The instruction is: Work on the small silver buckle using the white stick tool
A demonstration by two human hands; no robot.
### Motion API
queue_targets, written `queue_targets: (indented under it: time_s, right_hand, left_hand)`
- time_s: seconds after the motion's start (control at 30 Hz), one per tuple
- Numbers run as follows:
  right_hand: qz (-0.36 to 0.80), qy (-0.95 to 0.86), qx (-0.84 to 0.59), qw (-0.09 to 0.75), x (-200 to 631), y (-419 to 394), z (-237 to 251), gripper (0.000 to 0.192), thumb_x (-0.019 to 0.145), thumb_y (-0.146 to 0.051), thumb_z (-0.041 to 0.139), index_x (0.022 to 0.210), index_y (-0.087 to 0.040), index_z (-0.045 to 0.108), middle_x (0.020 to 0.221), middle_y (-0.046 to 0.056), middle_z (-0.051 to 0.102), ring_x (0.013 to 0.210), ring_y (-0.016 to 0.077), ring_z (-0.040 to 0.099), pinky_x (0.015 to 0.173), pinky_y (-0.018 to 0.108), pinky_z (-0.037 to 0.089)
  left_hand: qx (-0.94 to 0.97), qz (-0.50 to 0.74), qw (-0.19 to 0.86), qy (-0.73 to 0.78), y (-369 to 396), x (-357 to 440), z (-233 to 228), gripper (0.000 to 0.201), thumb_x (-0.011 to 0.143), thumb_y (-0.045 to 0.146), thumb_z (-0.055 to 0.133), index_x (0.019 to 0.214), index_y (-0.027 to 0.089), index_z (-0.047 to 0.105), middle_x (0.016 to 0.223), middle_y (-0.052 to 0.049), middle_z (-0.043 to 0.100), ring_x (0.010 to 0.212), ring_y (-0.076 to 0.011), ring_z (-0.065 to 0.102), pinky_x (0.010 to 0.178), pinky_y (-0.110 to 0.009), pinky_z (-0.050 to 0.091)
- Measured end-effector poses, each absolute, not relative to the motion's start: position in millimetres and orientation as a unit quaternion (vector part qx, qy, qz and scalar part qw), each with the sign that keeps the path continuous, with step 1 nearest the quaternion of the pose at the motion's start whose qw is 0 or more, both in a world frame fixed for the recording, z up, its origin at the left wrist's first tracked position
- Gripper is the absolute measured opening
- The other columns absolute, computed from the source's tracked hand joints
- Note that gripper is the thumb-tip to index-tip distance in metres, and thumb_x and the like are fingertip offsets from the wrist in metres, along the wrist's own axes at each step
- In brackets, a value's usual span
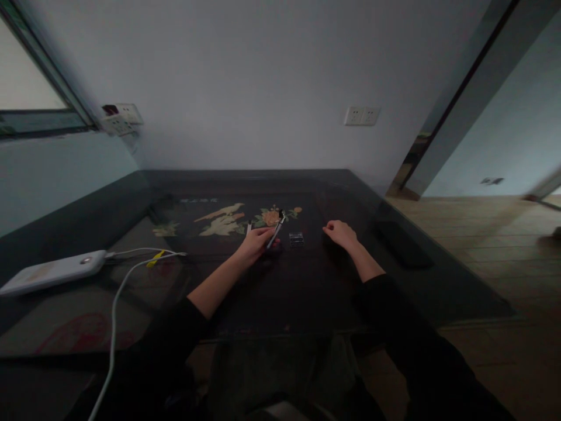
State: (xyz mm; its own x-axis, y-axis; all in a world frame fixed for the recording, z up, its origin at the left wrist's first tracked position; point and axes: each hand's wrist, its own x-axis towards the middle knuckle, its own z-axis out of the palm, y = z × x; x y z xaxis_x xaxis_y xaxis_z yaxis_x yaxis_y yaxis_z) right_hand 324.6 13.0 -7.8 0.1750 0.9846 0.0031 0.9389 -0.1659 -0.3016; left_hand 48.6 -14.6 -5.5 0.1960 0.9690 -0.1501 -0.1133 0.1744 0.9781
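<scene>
My left hand [255,242] rests on the dark table [307,292] and holds a slim pen-like tool [277,230] that points up and to the right. A second thin stick [249,228] lies just beside its fingers. A small clear box [297,238] sits on the table between my hands, a little to the right of the tool. My right hand [340,233] lies on the table with its fingers curled and nothing in it, to the right of the box.
A white power bank [52,272] lies at the left with white cables [131,266] running off the near edge. A dark flat object [401,242] lies at the right. The tabletop carries a bird and flower picture [228,221]. Wall sockets [362,115] sit behind.
</scene>
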Motion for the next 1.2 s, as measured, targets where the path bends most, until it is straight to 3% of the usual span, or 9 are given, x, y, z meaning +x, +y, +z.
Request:
queue_targets:
  time_s: [0.17,0.27,0.47,0.63,0.87,1.2]
  right_hand:
    - [0.095,-0.641,-0.749,0.138,325,13,-11,0.025,0.089,-0.039,0.051,0.089,-0.022,0.069,0.099,0.011,0.071,0.093,0.0282,0.066,0.07,0.034,0.046]
    - [0.091,-0.651,-0.736,0.164,323,13,-11,0.023,0.088,-0.038,0.053,0.085,-0.021,0.068,0.094,0.01,0.071,0.087,0.0255,0.066,0.066,0.031,0.044]
    - [0.087,-0.698,-0.669,0.239,313,12,-10,0.022,0.087,-0.034,0.054,0.075,-0.019,0.065,0.075,0.006,0.067,0.067,0.0174,0.059,0.059,0.026,0.036]
    - [0.104,-0.745,-0.565,0.339,289,2,-6,0.022,0.088,-0.034,0.052,0.075,-0.019,0.063,0.065,0.001,0.06,0.061,0.0149,0.054,0.059,0.026,0.035]
    - [0.153,-0.733,-0.461,0.476,250,-17,4,0.025,0.086,-0.035,0.056,0.105,-0.019,0.061,0.077,0.002,0.061,0.065,0.0147,0.056,0.064,0.027,0.044]
    - [0.183,-0.741,-0.441,0.473,244,-27,9,0.028,0.081,-0.038,0.066,0.105,-0.022,0.064,0.093,0.005,0.064,0.071,0.0159,0.059,0.066,0.03,0.048]
  left_hand:
    - [0.393,0.433,0.703,0.404,-21,52,0,0.004,0.084,0.014,0.062,0.088,0.015,0.063,0.081,-0.004,0.067,0.067,-0.0085,0.063,0.061,-0.018,0.05]
    - [0.406,0.443,0.689,0.405,-26,54,3,0.01,0.082,0.012,0.065,0.084,0.015,0.056,0.084,-0.004,0.067,0.063,-0.0067,0.061,0.056,-0.017,0.047]
    - [0.455,0.444,0.661,0.399,-32,56,3,0.036,0.082,0.01,0.061,0.115,0.018,0.048,0.08,-0.003,0.067,0.06,-0.0094,0.059,0.057,-0.022,0.048]
    - [0.503,0.465,0.618,0.386,-28,55,-3,0.056,0.078,0.009,0.059,0.131,0.021,0.046,0.077,0.0,0.064,0.051,-0.0063,0.048,0.044,-0.016,0.032]
    - [0.523,0.456,0.605,0.39,-26,53,-8,0.054,0.08,0.026,0.065,0.132,0.022,0.051,0.072,0.003,0.055,0.044,-0.0032,0.034,0.04,-0.016,0.019]
    - [0.596,0.445,0.528,0.411,-31,53,-7,0.051,0.079,0.027,0.066,0.129,0.022,0.057,0.068,0.005,0.046,0.044,-0.0043,0.038,0.04,-0.016,0.026]
